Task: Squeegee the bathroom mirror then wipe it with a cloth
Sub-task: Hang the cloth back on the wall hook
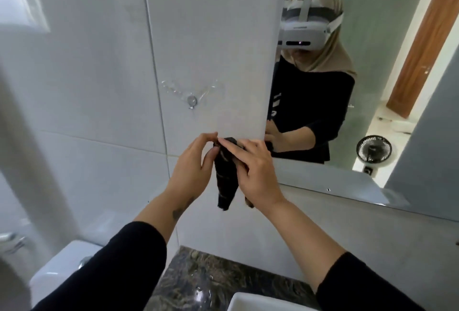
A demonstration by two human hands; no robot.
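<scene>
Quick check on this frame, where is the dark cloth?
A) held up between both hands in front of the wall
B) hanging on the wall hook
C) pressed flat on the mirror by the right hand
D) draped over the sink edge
A: the left hand and right hand both pinch the dark cloth near its top, its tail hanging free in front of the tiled wall, left of the mirror.

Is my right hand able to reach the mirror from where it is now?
Probably yes: the right hand, gripping the dark cloth with the left hand, is beside the mirror edge, nothing between.
</scene>
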